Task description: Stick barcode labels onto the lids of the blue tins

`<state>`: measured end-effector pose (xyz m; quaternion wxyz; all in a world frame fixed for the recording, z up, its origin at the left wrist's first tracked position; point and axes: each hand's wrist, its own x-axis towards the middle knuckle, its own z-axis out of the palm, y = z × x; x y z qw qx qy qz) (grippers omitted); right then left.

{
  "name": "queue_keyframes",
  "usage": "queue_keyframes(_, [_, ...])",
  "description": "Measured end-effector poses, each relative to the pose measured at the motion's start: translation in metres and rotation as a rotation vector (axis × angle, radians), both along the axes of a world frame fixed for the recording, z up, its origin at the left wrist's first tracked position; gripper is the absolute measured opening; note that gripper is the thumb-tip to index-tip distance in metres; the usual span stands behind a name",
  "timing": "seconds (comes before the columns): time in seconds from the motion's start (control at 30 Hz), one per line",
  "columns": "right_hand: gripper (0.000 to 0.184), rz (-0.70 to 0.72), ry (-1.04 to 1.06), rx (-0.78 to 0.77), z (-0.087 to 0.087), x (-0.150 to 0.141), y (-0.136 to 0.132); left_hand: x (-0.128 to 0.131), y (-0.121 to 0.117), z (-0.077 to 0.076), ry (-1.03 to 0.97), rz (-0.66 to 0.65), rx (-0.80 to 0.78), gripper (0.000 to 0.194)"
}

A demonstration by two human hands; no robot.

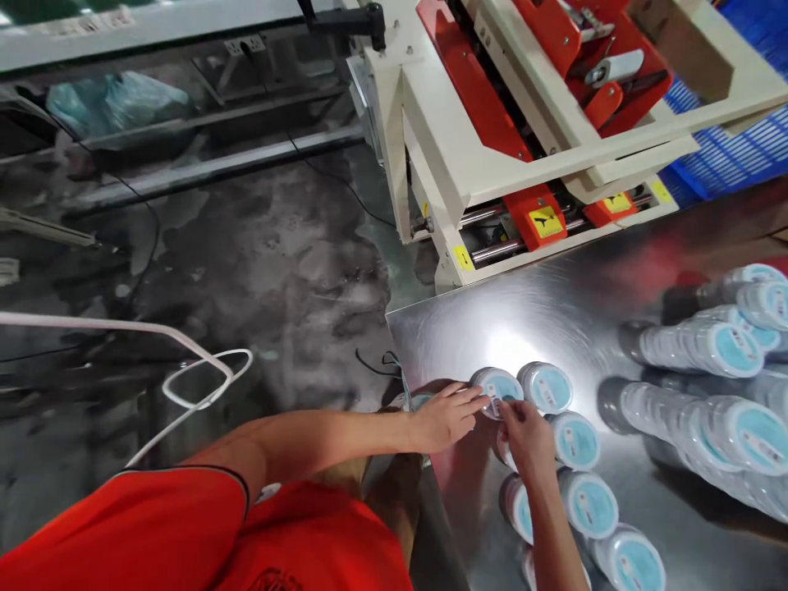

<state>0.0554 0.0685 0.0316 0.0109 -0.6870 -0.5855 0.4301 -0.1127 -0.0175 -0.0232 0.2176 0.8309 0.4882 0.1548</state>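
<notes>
No words or numbers can be read. The round containers (545, 387) carry pale blue-and-white labels, but their print is too small to make out. A red block (515, 215) on the cream machine frame (431, 107) bears a yellow label (546, 222) with a black symbol, and 3 more yellow labels (617, 203) sit nearby — their marks are unclear. The print on the red shirt (268, 581) is cut off — unreadable.

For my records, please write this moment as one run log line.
Left hand: on round white blue-labelled canister | Right hand: on same canister | Surface: shiny steel table
</notes>
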Motion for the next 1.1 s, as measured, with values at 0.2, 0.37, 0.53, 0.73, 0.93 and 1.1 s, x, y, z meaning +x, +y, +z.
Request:
queue_keyframes(0.2, [0.041,0.024,-0.054,-0.01,0.0,-0.001,0.002,0.001,-0.001,-0.001,-0.007,0.015,0.0,0.033])
queue_keyframes(0.37, [0.032,0.051,-0.122,0.052,0.001,-0.008,-0.001,0.001,0.0,0.002,-0.03,0.028,-0.028,0.028])
queue_keyframes(0.53, [0.023,0.076,-0.195,0.096,-0.003,-0.013,-0.004,0.002,0.003,0.002,-0.038,0.021,-0.004,0.026])
queue_keyframes(0.73, [0.042,-0.035,-0.268,0.154,0.02,0.002,-0.009,-0.005,0.015,0.02,-0.279,0.145,-0.256,0.015])
queue_keyframes(0.93, [0.048,-0.112,0.353,-0.023,0.058,0.004,-0.059,-0.007,0.005,0.062,-0.929,0.51,-0.89,0.021])
queue_keyframes(1.1, [0.041,-0.136,0.33,-0.005,0.056,0.017,-0.09,0.012,-0.012,0.064,-0.989,0.503,-1.054,0.033])
